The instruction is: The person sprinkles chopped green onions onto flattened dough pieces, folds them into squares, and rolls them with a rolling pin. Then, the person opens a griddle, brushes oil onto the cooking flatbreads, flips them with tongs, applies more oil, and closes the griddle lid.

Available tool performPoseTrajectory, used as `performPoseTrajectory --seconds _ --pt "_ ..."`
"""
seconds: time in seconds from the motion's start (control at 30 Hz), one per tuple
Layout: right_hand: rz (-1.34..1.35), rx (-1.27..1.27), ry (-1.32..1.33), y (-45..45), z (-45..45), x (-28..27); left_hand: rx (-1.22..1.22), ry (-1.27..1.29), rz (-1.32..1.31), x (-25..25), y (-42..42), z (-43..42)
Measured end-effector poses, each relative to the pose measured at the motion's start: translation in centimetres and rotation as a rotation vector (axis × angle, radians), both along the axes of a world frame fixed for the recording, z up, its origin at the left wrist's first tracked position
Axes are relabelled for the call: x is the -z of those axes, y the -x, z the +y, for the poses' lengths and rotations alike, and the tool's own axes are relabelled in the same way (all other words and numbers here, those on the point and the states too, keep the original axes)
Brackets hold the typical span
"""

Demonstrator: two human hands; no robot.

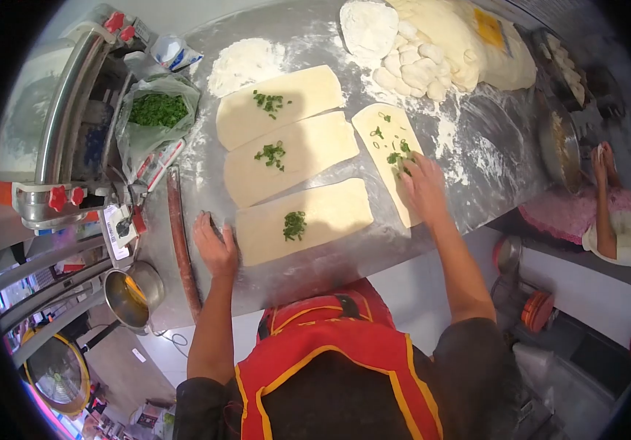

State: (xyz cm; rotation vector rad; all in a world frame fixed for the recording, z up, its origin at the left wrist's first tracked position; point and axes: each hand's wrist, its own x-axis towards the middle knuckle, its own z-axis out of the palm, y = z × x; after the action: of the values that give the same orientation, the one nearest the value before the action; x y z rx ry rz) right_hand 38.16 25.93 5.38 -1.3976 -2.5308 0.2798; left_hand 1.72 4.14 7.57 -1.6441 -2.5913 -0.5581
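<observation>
My left hand [216, 246] rests on the floured metal table, fingers apart and holding nothing, beside the lower rolled dough sheet [337, 213]. With fingers bent and spread, my right hand [424, 191] touches the chopped green onions [396, 156] on the narrow dough sheet [375, 143] at the right; its fingertips are partly hidden. Some green bits lie scattered over that sheet. Two more flat sheets, an upper one [315, 88] and a middle one [315, 143], lie to the left, each with a small heap of green onions in its centre.
A bag of chopped green onions [158, 110] and a long rolling pin [181, 242] lie at left, near a metal pot [134, 297]. Dough pieces [418, 66] and a big dough mass [469, 44] sit at the back. Another person's hands [605, 165] are near a pan [561, 150].
</observation>
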Motion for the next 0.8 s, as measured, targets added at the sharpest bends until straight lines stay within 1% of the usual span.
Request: performPoseTrajectory --seconds 0.07,0.1,0.17,0.27,0.33,0.37,0.47,0.57,0.67,0.77,0.8 --pt "-0.018 -0.008 -0.017 0.8 1.8 1.4 0.034 -0.012 0.081 2.1 0.9 -0.7" --pt "0.007 -0.006 -0.046 1.4 2.7 1.7 0.057 -0.021 0.134 3.3 1.5 -1.1" --pt "0.055 -0.005 -0.099 2.5 3.8 2.1 0.074 -0.031 0.160 4.4 1.8 -1.5" --pt "0.070 0.047 -0.166 3.1 3.7 2.3 0.048 -0.008 0.077 4.1 1.8 -1.6" --pt "0.042 0.047 -0.077 2.4 2.7 1.9 0.005 0.044 0.029 2.5 1.2 -1.0" --pt "0.024 0.045 -0.031 2.1 2.4 1.7 0.013 0.018 0.055 3.1 1.3 -1.1" --pt "0.083 0.003 -0.101 1.8 3.0 2.5 0.042 -0.028 0.108 5.6 1.9 -2.0" --pt "0.103 0.022 -0.185 2.6 5.0 3.0 0.047 -0.026 0.111 5.6 2.1 -1.9" --pt "0.201 0.272 -0.042 2.7 6.1 2.2 0.034 -0.011 0.100 4.2 1.6 -1.4" --pt "0.519 0.536 0.230 1.4 9.0 3.4 0.018 -0.018 0.069 2.8 1.0 -0.6" --pt "0.495 0.532 0.183 1.2 10.2 4.0 0.001 -0.018 0.034 1.1 0.4 0.1"
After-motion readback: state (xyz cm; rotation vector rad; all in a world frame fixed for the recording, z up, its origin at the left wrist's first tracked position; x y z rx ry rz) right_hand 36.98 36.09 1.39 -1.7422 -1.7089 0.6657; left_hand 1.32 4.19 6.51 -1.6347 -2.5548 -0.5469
